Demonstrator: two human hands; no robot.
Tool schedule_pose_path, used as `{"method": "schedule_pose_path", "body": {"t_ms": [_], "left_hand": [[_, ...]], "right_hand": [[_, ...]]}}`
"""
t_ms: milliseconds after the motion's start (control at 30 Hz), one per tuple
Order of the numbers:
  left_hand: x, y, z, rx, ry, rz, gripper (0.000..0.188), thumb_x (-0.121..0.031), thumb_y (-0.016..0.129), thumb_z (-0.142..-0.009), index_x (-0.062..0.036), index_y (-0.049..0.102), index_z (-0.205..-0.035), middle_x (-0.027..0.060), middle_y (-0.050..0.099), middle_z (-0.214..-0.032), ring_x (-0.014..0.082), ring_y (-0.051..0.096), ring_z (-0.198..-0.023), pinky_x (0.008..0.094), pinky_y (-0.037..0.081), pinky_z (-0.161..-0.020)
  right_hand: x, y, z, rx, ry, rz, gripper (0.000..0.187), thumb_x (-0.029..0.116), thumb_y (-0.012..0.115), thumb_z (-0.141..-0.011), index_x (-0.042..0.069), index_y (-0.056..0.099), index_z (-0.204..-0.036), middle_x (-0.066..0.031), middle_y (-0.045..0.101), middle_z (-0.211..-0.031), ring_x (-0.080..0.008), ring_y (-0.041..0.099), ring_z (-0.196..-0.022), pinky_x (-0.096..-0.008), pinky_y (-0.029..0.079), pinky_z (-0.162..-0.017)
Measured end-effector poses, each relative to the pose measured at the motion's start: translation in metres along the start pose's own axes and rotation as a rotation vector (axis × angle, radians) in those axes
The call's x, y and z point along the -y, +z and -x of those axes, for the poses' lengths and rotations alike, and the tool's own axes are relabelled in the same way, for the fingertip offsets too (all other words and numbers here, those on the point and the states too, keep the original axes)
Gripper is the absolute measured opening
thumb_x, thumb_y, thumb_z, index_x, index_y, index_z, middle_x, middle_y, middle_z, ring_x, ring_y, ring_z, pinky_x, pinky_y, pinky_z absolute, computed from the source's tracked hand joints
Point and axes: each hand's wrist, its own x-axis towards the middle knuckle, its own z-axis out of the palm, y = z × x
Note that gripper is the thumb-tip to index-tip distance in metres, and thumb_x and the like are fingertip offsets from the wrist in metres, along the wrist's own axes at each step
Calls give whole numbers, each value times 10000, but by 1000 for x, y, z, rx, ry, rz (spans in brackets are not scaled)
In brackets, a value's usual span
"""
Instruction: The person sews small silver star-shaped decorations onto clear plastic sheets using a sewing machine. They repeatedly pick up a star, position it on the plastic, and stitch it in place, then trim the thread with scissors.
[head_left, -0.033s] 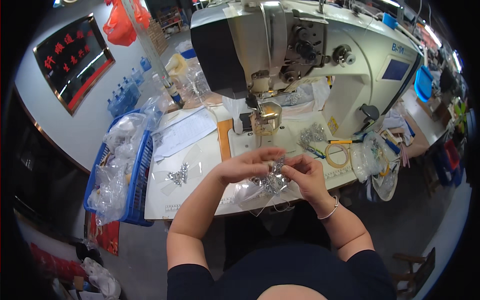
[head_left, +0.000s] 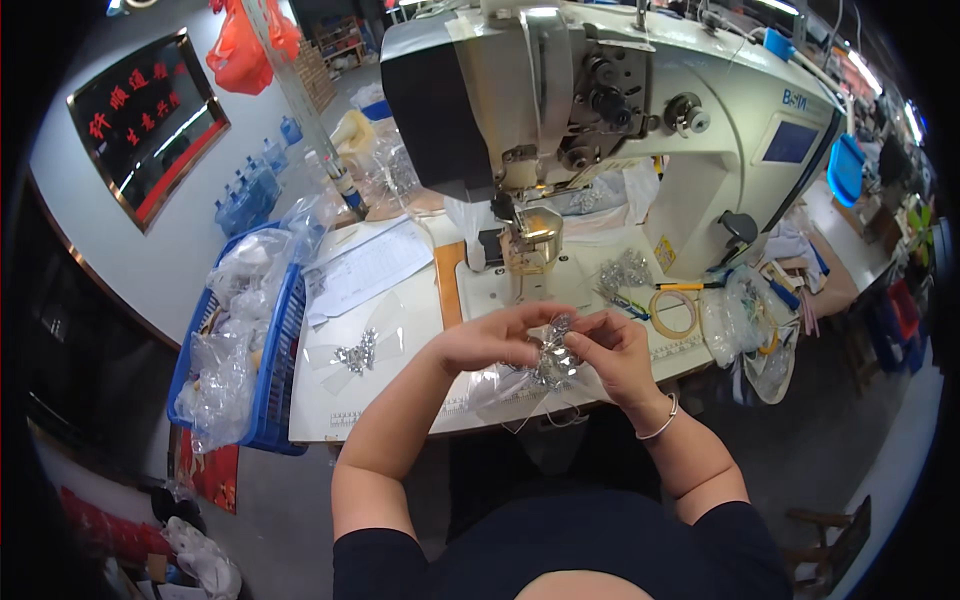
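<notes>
Between my hands, at the table's front edge, is a sparkling silver bow-shaped ornament point(head_left: 556, 372) with clear, stiff wings. The thumb and fingers of my right hand point(head_left: 618, 352) pinch its upper right side. My left hand point(head_left: 490, 340) is at its left side, fingers stretched out and thumb apart from them; whether it touches the ornament I cannot tell. A similar silver bow point(head_left: 356, 352) with clear wings lies flat on the table to the left. Beyond my hands stands the sewing machine point(head_left: 740, 120), its needle area just ahead of them.
Silver pieces point(head_left: 625, 268), small snips point(head_left: 628, 304) and a tape roll point(head_left: 674, 312) lie right of the needle area. Left are paper sheets point(head_left: 375, 265) and a blue basket point(head_left: 272, 400) of clear bags. A plastic bag bundle point(head_left: 740, 318) sits at the right edge.
My left hand has shifted slightly, its thumb lower and its fingers a little drawn back. The ornament has turned slightly; my right hand keeps its pinch.
</notes>
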Motion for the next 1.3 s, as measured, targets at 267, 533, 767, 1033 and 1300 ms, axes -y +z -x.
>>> {"method": "schedule_pose_path", "body": {"t_ms": [267,533,767,1033,1300], "left_hand": [[4,-11,5,-165,-67,-320,580,-84,772,-701,-15,469,-1190,60,520,-1086,124,573,-893,242,480,-776],[-37,-24,-1,-405,-213,-528,352,-121,735,-753,22,597,-1044,57,635,-913,105,587,-811,228,471,-719],[-71,-50,-17,-438,-242,-428,273,-124,734,-746,10,598,-940,66,632,-903,106,586,-816,232,465,-729],[-36,-22,4,-343,-177,-231,321,-81,656,-791,-15,539,-1083,69,589,-1068,112,541,-980,264,427,-872],[8,-11,21,-492,-160,-600,253,-198,725,-736,-15,635,-886,46,634,-803,87,569,-760,224,446,-691]], "right_hand": [[-3,-4,-11,36,-106,128,91,-20,654,-800,4,600,-870,-48,634,-813,-87,586,-706,-214,476,-643],[-13,-10,-54,-38,-18,-13,111,17,683,-785,-1,602,-860,-41,633,-762,-78,577,-660,-210,473,-607],[0,-2,-94,-73,54,-164,113,29,684,-784,-2,598,-851,-41,622,-726,-86,560,-612,-210,454,-562],[-14,3,-57,29,-80,-22,104,-58,639,-793,-1,602,-872,-61,623,-839,-106,588,-717,-238,480,-657],[-39,6,-27,60,-171,202,103,19,672,-786,-6,608,-862,-65,636,-806,-100,595,-693,-220,479,-638]]}}
